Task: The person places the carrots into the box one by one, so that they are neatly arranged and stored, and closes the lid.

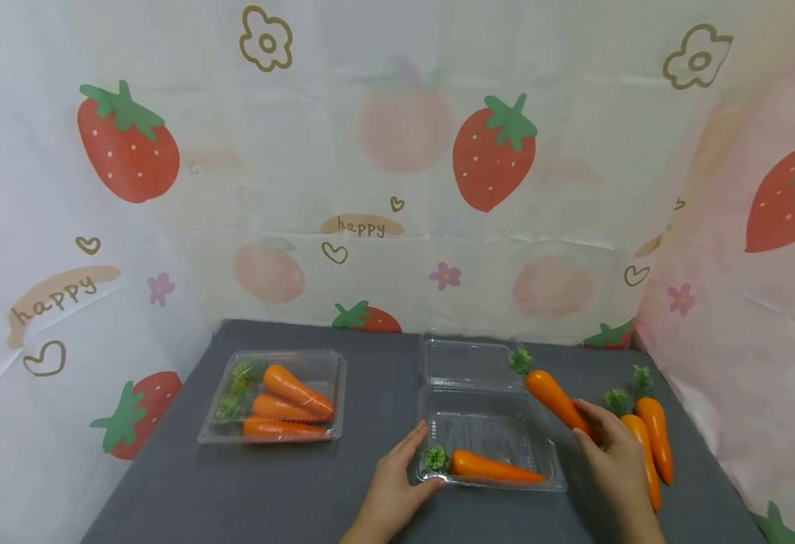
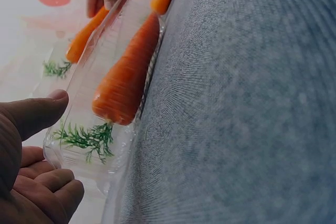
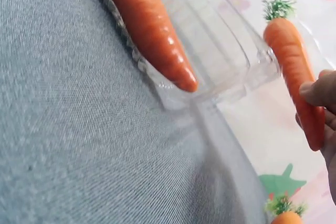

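On the left of the grey desk (image 1: 289, 499) sat a shut clear box (image 1: 340, 387) with three carrots (image 1: 287, 409) inside, all their pointy ends to the right.

Next came the left hand (image 1: 391, 487). It was spread around the near left corner of the open box (image 1: 482, 429), thumb at the front and fingers along the side. That was a good way to stop the box from sliding, with a light touch so the thin plastic did not bend.

The box's lid (image 1: 468, 363) was folded back behind it, out of the way. One carrot (image 1: 491, 466) lay along the front of the box, leaves to the left, with bare room behind it.

By the box's right back corner was the held carrot (image 1: 552, 394). The right hand (image 1: 611, 446) pinched it near the thin end, leaves pointing away. I could not tell how high it was. It seemed best to clear the rim and turn it to match the first one.

Farthest right lay two loose carrots (image 1: 657, 442) side by side.
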Tool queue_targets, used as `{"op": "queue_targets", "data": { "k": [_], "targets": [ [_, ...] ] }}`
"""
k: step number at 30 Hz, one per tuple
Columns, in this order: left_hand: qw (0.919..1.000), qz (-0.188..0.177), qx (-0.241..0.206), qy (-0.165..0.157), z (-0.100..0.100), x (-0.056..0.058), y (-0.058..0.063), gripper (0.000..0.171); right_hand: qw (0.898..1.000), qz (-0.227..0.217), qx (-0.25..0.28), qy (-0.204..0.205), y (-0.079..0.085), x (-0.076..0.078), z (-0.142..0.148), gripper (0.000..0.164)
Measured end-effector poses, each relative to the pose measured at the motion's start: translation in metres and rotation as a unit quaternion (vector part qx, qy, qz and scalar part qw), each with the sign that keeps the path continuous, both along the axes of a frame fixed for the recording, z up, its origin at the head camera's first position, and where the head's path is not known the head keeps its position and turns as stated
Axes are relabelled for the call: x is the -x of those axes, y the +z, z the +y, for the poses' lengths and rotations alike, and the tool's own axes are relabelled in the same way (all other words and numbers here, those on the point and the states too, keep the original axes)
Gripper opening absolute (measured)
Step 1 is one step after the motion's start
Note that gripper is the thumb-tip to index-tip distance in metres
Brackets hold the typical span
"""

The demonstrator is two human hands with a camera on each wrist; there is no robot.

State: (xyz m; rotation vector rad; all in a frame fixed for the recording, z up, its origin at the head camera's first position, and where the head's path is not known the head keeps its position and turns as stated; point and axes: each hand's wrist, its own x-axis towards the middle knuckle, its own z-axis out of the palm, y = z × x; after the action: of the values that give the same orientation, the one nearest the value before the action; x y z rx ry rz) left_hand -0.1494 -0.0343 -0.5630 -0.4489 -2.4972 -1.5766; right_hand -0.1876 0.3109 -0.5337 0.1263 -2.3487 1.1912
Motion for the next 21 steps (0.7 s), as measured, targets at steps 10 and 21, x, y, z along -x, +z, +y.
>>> {"op": "queue_targets", "data": {
  "k": [10,21],
  "targets": [
    [0.9999,-0.01,-0.001,-0.002,0.0,0.0,0.002,0.083,0.985,-0.026,0.092,0.143,0.013,0.002,-0.006,0.041],
    [0.9997,-0.016,-0.015,-0.011,0.0,0.001,0.002,0.083,0.973,-0.034,0.011,0.226,0.018,0.007,-0.012,0.042]
  ]
}}
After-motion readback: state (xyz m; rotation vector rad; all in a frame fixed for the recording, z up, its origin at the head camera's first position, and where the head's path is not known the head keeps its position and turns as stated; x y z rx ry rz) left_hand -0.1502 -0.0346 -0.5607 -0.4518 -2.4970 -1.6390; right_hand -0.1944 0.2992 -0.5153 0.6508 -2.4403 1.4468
